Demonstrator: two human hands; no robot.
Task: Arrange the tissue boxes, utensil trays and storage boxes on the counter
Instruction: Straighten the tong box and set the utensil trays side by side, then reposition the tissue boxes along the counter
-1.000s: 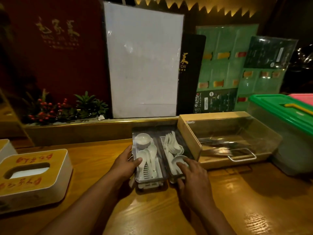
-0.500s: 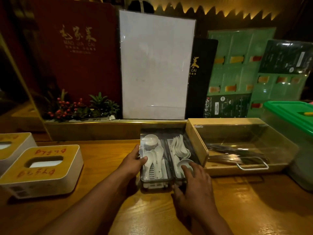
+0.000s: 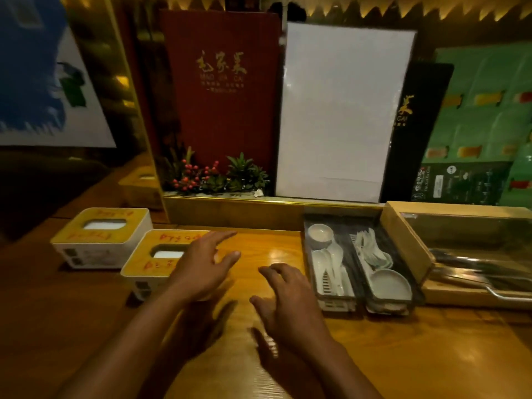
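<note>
Both hands are empty, fingers spread. Left hand [image 3: 201,266] hovers at the near tissue box [image 3: 157,262]; right hand [image 3: 283,300] hovers over the counter [image 3: 417,355], left of the spoon trays [image 3: 331,272].

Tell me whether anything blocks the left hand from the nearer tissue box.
Nothing visible does. The left hand hovers open, overlapping the right end of the nearer tissue box; only bare counter lies beside them.
</note>
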